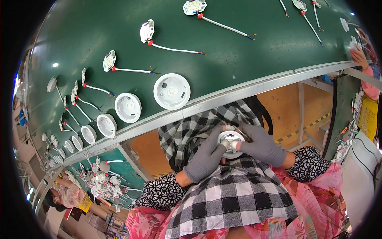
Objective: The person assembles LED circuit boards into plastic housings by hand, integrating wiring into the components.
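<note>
In front of my lap I hold a round white lamp housing (234, 136) between both hands, its hollow side up. My left hand (205, 156), in a grey glove with bare fingertips, is closed round the housing's left side. Its thumb presses inside the cup. My right hand (259, 145), gloved alike, grips the right side, and its thumb also reaches into the cup, close beside the left one. Whatever lies under the thumbs is mostly hidden. Nearest to my hands on the green bench stands another white housing (172, 91), also hollow side up.
The green belt or bench top (254, 51) has a metal edge rail (215, 104). Along it lie more white housings (127, 108) and several LED boards (147, 32) with white cables. A heap of wired boards (105, 181) sits lower left. Other people work at left (71, 195) and far right (359, 57).
</note>
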The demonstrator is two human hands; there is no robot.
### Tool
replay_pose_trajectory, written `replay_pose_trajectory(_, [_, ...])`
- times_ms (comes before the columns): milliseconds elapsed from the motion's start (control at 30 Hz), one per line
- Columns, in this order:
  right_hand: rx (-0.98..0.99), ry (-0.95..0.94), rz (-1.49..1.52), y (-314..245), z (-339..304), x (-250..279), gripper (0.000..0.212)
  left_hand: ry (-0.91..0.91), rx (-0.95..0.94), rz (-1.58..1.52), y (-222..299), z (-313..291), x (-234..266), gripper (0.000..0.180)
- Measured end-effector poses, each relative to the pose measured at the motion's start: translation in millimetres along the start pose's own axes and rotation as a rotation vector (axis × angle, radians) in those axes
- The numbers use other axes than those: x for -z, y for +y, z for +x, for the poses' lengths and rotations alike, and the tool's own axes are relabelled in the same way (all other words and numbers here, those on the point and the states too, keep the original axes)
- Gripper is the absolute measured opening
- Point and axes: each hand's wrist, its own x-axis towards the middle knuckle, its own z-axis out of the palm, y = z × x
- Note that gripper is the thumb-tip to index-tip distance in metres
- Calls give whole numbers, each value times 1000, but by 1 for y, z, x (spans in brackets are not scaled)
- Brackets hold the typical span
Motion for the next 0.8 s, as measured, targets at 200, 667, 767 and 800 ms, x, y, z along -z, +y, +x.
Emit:
replay_pose_trajectory(200, [-8, 7, -67, -8, -11, -4, 41, 45, -64, 65, -9, 0, -2, 44])
replay_pose_trajectory(667, [7, -10, -63, -8, -10, -1, 44, -73, 60, 44, 2, -2, 4, 39])
replay_pose_trajectory(767, [-23, -34, 20, -2, -9, -1, 41, -78, 65, 15, 1, -4, 4, 38])
replay_pose_trajectory(800, [-39, -56, -21, -6, -8, 0, 40, -77, 65, 13, 1, -5, 4, 38])
